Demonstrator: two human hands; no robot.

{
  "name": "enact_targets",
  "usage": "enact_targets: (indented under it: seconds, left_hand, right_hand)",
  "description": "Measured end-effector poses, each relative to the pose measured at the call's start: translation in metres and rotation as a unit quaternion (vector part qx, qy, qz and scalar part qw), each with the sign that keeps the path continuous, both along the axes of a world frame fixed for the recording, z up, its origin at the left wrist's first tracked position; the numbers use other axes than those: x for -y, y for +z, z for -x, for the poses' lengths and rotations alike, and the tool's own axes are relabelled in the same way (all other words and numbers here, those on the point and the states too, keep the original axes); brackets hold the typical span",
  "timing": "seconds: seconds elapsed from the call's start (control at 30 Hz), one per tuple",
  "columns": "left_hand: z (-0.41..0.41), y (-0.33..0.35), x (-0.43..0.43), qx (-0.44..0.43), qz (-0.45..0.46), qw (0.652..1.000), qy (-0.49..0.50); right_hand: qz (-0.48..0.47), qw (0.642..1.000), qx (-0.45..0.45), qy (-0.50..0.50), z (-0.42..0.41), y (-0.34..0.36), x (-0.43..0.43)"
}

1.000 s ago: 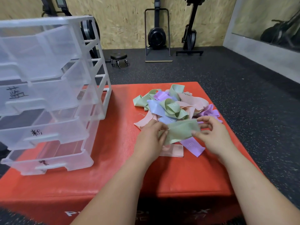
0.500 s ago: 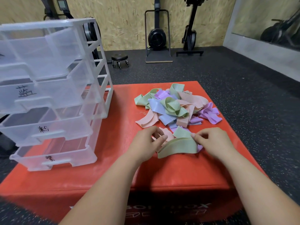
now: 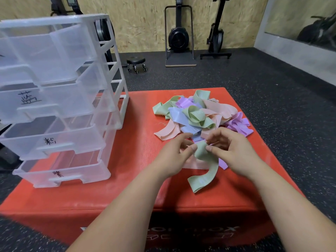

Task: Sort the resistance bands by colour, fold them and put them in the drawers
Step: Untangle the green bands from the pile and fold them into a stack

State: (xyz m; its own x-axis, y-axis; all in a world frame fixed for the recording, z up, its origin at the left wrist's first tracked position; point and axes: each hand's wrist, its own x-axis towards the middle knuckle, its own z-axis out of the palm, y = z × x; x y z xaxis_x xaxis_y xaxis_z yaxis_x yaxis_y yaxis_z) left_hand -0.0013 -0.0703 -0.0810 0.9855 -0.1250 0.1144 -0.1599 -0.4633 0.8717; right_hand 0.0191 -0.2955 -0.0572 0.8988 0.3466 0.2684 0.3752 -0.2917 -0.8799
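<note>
Green band (image 3: 201, 181) pinched at 12 o'clock end by left grip (image 3: 172, 157) and right grip (image 3: 234, 151). Likely light, soft, floppy; best held at both ends.

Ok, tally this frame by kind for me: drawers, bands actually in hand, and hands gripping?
Clear drawers: 4
Held green band: 1
Hands pinching it: 2, left hand and right hand
Total: 7
The pile behind is too tangled to count.

body | 2 arms (image 3: 127, 206) bare up to the frame edge | left grip (image 3: 171, 157), right grip (image 3: 234, 155): bare, thumbnails short
</note>
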Motion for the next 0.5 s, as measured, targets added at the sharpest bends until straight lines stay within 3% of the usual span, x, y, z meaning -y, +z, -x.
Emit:
enact_targets:
  seconds: [0.23,0.5]
  left_hand:
    - [0.006,0.008,-0.002,-0.006,0.047,0.997,-0.067]
    - [0.018,0.011,-0.015,0.042,-0.056,0.994,-0.082]
  right_hand:
    - [0.0,1.0,-0.013,0.023,0.006,0.002,-0.002]
    - [0.036,0.999,-0.006,0.029,0.02,0.006,-0.004]
